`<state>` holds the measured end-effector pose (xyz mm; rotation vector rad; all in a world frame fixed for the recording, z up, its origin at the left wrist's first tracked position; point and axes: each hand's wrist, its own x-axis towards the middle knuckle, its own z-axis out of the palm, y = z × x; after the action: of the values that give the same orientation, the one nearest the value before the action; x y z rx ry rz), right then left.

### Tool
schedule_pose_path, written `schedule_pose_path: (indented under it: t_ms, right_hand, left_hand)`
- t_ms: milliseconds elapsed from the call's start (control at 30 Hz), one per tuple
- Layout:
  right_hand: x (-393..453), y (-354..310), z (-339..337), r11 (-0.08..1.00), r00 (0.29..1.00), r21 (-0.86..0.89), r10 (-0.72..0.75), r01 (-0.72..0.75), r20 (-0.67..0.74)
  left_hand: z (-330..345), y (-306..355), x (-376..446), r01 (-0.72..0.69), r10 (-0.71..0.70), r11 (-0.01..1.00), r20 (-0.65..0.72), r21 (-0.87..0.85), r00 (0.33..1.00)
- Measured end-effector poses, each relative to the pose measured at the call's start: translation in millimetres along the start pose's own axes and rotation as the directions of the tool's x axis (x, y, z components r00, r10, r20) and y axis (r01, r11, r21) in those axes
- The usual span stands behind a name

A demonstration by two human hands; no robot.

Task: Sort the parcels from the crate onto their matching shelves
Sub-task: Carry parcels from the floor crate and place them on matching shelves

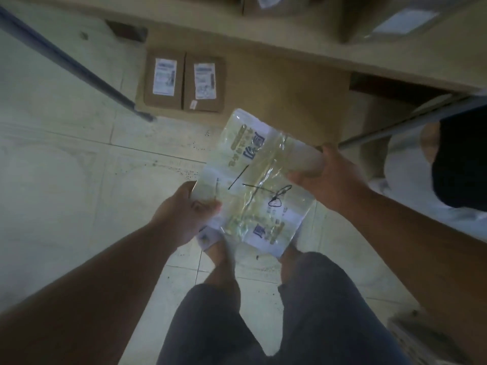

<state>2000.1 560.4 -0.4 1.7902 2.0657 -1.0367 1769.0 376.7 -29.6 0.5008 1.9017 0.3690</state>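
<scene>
Parcel (255, 180) | left hand (181, 214), right hand (326, 177) grip opposite edges | above floor (66, 167)

The labels (164, 76) on the two boxes (184, 81) are too blurred to read, the top shelf's parcels (405, 21) are cut by the edge, and the parcel (253, 185) hides both feet.

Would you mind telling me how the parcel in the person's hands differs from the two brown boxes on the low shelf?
The taped parcel is pale and glossy under clear tape, with black pen marks; the two brown boxes are plain matte cardboard. The parcel is held up, tilted, by the left hand and right hand; the boxes lie flat, side by side. All carry printed labels.
</scene>
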Motion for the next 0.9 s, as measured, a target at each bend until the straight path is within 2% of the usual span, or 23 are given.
schedule_pose_path:
  t_ms: [200,267,333,467,567,700,800,900]
  right_hand:
    - [100,32,62,0.998,0.998,-0.047,0.052,-0.051,0.024]
    - [139,40,75,0.999,1.000,-0.045,0.025,-0.026,-0.016]
    - [178,39,81,0.999,0.997,0.031,-0.019,0.021,-0.072]
    - [249,25,80,0.991,0.976,0.126,-0.022,0.050,-0.216]
    - [295,20,79,0.987,0.935,0.057,-0.125,0.152,-0.332]
    - [336,23,80,0.965,0.895,0.014,-0.238,0.262,-0.378]
    - [367,24,77,0.970,0.904,-0.003,-0.229,0.245,-0.362]
    - [389,16,76,0.976,0.935,-0.056,-0.218,0.211,-0.279]
  left_hand:
    - [40,-15,88,0.100,-0.101,0.993,-0.007,-0.068,0.995]
    - [56,-10,120,0.097,-0.100,0.985,-0.014,-0.142,0.995]
    - [67,-1,154,0.094,-0.103,0.969,-0.029,-0.227,0.994]
    - [70,31,223,0.049,-0.060,0.951,-0.025,-0.304,0.998]
    - [64,61,268,0.024,-0.042,0.926,-0.042,-0.377,0.998]
    - [60,85,314,-0.012,-0.017,0.912,-0.066,-0.410,0.998]
    - [63,97,339,-0.060,0.028,0.920,-0.089,-0.387,0.996]
    - [61,98,364,-0.140,0.050,0.917,-0.242,-0.373,0.969]
